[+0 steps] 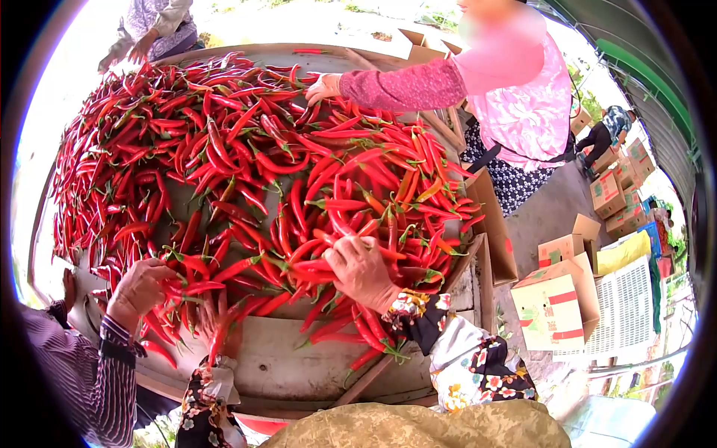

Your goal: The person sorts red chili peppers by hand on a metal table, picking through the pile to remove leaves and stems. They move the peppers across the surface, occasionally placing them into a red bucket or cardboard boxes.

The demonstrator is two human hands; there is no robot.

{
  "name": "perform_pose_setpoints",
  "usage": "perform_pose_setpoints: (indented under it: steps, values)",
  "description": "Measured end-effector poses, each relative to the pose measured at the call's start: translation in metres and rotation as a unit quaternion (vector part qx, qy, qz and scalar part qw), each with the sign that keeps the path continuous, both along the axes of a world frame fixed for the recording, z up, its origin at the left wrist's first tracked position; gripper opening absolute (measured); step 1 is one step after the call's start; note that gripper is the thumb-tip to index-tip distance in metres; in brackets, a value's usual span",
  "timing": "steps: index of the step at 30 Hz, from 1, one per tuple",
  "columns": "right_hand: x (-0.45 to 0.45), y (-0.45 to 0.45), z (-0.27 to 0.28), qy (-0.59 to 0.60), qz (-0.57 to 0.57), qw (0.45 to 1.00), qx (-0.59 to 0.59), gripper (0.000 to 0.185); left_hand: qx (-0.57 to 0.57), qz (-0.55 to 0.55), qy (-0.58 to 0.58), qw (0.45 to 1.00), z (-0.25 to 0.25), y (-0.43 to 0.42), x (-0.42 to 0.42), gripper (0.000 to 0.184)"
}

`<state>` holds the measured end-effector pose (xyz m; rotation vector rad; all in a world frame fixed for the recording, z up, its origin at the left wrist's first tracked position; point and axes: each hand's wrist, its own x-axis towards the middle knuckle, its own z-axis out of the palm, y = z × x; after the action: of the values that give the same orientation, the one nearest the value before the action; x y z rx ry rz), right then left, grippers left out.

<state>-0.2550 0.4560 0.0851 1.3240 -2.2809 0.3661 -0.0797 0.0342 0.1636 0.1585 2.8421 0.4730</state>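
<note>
Red chili peppers [224, 134] with green stems cover much of a wooden table [284, 366]. My right hand [361, 270], in a floral sleeve, has its fingers bent round several peppers near the front right of the pile. My left hand [215, 322] is low at the front edge of the pile, partly hidden by peppers; one red pepper lies along it, and its fingers are hard to make out. Close beside it on the left, a co-worker's hand [142, 291] in a striped sleeve touches peppers.
A co-worker in pink [515, 97] reaches over the pile from the back right. Another person [160, 30] stands at the back left. An open carton [556, 306] and stacked boxes [609, 194] are on the right. A wooden rim [484, 284] borders the table.
</note>
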Motion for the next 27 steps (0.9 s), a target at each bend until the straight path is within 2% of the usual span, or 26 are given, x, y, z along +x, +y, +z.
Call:
perform_pose_setpoints:
  steps: [1,2,4,7,10,11,13,15,17,21,22,25,27]
  values:
    - [-0.006,0.002,0.003,-0.021,-0.016,1.0,0.006,0.054,-0.094,-0.126,0.135,0.978,0.005,-0.002,-0.007,0.012]
    - [-0.012,0.004,0.006,-0.042,-0.033,0.998,0.013,0.056,0.022,-0.054,0.105,0.993,0.011,-0.009,-0.015,0.016]
    - [-0.021,0.007,0.014,-0.063,-0.043,0.997,0.029,0.058,0.251,0.091,0.039,0.963,0.025,-0.03,-0.036,0.029]
    - [-0.033,0.008,0.012,-0.077,-0.074,0.993,0.056,0.059,0.094,0.012,0.137,0.986,0.028,-0.038,-0.085,0.023]
    - [-0.046,0.011,0.012,-0.074,-0.1,0.991,0.044,0.058,0.258,0.168,0.043,0.95,0.032,0.015,-0.11,0.023]
    - [-0.051,0.011,0.012,-0.094,-0.108,0.989,0.034,0.058,0.212,0.059,0.063,0.974,-0.019,-0.023,-0.131,0.023]
    - [-0.057,0.012,0.022,-0.095,-0.109,0.989,-0.014,0.052,0.145,-0.112,0.084,0.98,-0.131,-0.101,-0.174,0.027]
    - [-0.071,0.014,0.026,-0.123,-0.12,0.984,-0.036,0.05,0.09,-0.057,0.039,0.994,-0.121,-0.08,-0.174,0.025]
    - [-0.092,0.019,0.023,-0.108,-0.119,0.983,-0.087,0.049,0.026,-0.047,0.024,0.998,-0.114,-0.069,-0.175,0.024]
    - [-0.133,0.034,0.022,-0.191,-0.154,0.961,-0.125,0.061,-0.105,-0.081,0.016,0.991,-0.12,-0.065,-0.181,0.02]
    - [-0.143,0.039,0.02,-0.21,-0.168,0.955,-0.123,0.071,-0.135,-0.099,0.015,0.986,-0.124,-0.066,-0.182,0.019]
    - [-0.165,0.048,0.027,-0.183,-0.177,0.966,-0.038,0.065,-0.186,-0.19,0.061,0.962,-0.12,-0.048,-0.182,0.017]
    - [-0.157,0.033,0.061,-0.246,-0.244,0.937,0.035,0.057,-0.156,-0.215,0.166,0.95,-0.068,-0.009,-0.162,0.009]
